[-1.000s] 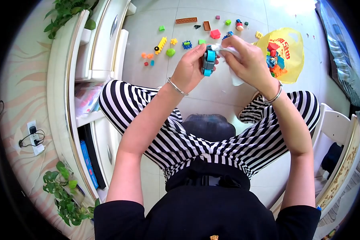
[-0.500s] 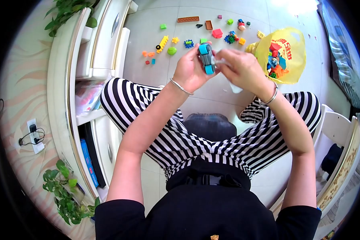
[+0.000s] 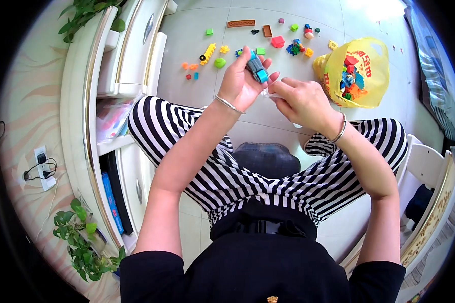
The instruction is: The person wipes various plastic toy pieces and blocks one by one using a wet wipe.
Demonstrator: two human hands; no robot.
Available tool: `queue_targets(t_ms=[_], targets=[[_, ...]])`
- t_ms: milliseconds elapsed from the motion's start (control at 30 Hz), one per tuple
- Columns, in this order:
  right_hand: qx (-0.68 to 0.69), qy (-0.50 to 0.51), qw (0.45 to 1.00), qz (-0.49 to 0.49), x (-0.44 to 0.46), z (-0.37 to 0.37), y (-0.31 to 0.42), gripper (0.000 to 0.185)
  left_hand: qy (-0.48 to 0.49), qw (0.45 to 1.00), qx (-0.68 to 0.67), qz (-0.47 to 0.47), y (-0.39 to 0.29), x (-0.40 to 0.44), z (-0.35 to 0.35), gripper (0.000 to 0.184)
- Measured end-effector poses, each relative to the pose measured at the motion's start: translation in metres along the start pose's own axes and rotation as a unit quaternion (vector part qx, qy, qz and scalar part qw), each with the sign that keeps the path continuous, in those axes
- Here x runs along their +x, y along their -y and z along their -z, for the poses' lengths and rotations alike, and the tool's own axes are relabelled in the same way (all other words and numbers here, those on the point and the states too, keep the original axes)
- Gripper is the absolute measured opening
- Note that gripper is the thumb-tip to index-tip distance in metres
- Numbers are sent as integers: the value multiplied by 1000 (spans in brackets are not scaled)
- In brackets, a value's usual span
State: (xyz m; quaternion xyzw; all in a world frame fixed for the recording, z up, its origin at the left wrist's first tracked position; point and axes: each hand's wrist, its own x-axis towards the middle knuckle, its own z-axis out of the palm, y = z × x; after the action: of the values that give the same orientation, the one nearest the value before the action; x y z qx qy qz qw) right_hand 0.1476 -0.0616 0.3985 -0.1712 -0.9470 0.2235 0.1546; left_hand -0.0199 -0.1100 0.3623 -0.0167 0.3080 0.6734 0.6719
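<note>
A grey toy car with bright blue wheels [image 3: 256,67] lies in my left hand [image 3: 242,83], held between the thumb and fingers. Just right of it, my right hand [image 3: 308,103] pinches a white cloth or tissue [image 3: 271,94], mostly hidden by the fingers. The cloth's tip is close to the fingers of my left hand; whether they touch is unclear. Beyond my hands, small toys are scattered on the floor, among them a yellow toy [image 3: 207,54], a green round piece [image 3: 220,62] and a pink block [image 3: 278,42].
A yellow plastic bag [image 3: 374,70] holding colourful toy pieces stands at the right. White drawers [image 3: 131,45] and a leafy plant [image 3: 81,240] are on the left. A white chair [image 3: 424,156] is at the right, and a dark seat [image 3: 267,159] lies between my legs.
The toy car has tilted in my left hand, and that hand has opened up more around it. My right hand has moved down with the cloth, away from the car.
</note>
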Motion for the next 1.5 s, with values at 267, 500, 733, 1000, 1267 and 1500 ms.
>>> queue_targets(t_ms=[267, 500, 733, 1000, 1267, 1500], targets=[[-46, -70, 996, 40, 10, 0, -3, 11, 52, 991, -83, 87, 4, 0, 1, 23], [-14, -66, 997, 29, 7, 4, -6, 16, 36, 995, -66, 71, 1, -5, -8, 30], [75, -110, 989, -56, 11, 3, -6, 16, 91, 989, -78, 91, 8, -4, -4, 35], [102, -138, 984, -51, 13, 13, -11, 17, 73, 993, -16, 89, 8, -7, -7, 34], [53, -56, 997, -24, 3, 2, 0, 11, 58, 996, 20, 66, 10, -9, -5, 34], [139, -133, 978, -83, 15, 27, -16, 16, 36, 989, 125, 64, 11, -6, -2, 32]])
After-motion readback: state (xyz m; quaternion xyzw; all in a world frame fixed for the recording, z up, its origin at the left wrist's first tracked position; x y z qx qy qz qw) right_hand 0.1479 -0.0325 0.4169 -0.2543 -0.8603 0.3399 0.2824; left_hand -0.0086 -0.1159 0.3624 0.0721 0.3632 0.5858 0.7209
